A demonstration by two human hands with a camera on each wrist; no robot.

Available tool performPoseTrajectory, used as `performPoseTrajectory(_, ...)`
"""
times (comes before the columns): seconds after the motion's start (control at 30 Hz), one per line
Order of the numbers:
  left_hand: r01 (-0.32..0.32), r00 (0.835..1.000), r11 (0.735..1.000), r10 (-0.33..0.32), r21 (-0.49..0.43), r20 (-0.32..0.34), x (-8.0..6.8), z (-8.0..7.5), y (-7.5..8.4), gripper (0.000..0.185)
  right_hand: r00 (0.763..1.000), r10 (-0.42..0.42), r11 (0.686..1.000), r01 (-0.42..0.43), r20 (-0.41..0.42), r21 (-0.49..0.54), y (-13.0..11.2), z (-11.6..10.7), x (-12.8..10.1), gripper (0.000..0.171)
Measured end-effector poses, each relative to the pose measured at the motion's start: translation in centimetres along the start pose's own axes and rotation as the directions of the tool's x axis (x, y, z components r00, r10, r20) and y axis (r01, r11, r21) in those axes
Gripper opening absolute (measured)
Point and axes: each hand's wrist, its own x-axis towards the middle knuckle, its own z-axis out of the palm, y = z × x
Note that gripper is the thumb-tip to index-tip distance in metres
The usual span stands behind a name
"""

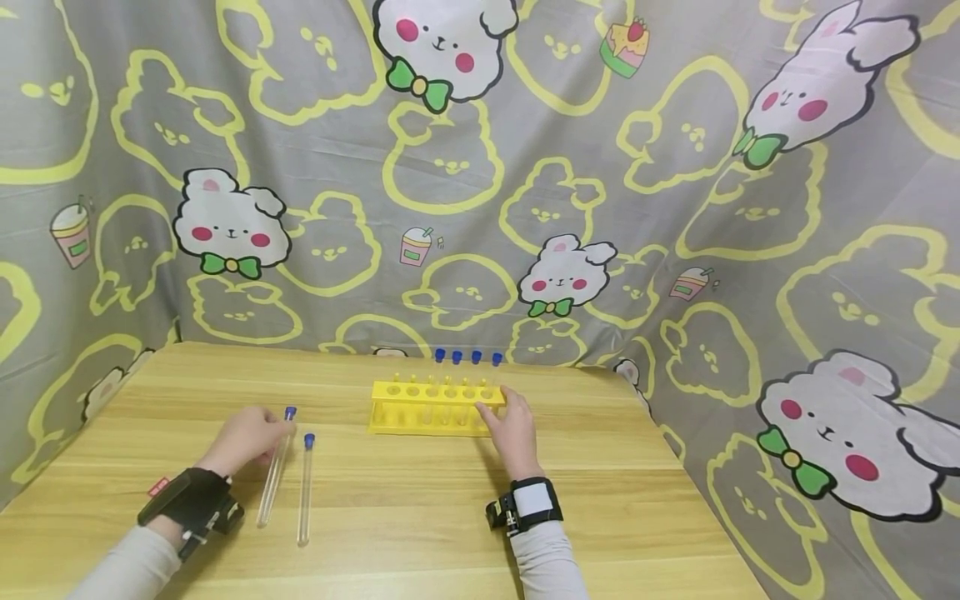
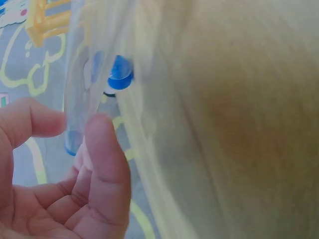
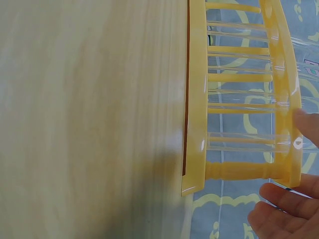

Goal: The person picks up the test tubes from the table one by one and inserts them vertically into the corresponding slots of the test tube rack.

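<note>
My left hand (image 1: 251, 437) pinches a glass test tube (image 1: 270, 492) near its blue stopper (image 1: 290, 412). In the left wrist view, thumb and finger lie on either side of that tube, just by the stopper. Just to its right a second test tube (image 1: 304, 492) lies on the table, also capped by a blue stopper (image 2: 120, 74). Farther back stands a yellow test tube rack (image 1: 405, 431), with several blue-stoppered tubes upright in its right part. My right hand (image 1: 516, 429) grips the rack's right end, the thumb against the top bar and the other fingers beyond it.
The rack and the loose tubes are on a wooden table (image 1: 390, 517). A grey patterned cloth (image 1: 337, 150) hangs behind the table and along its sides. Round holes at the rack's left carry no stoppered tubes.
</note>
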Motion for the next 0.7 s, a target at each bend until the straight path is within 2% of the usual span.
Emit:
performPoseTrajectory(0.37, -0.014, 0.992, 1.0, 0.014, -0.002, -0.125, -0.5, -1.6, 0.6, 0.041, 1.0, 0.003, 1.0, -0.003, 0.001, 0.011, 0.0, 0.0, 0.0, 0.064)
performPoseTrajectory(0.53, -0.044, 0.98, 0.999, 0.044, 0.007, -0.196, -0.4, -2.4, 0.9, 0.044, 1.0, 0.001, 1.0, -0.001, 0.001, 0.012, 0.0, -0.1, 0.0, 0.063)
performPoseTrajectory(0.7, -0.091, 0.961, 0.995, 0.078, -0.036, -0.266, -0.7, -3.2, 1.9, 0.041, 1.0, -0.006, 1.0, 0.006, 0.0, 0.011, -0.1, -0.1, -0.1, 0.062)
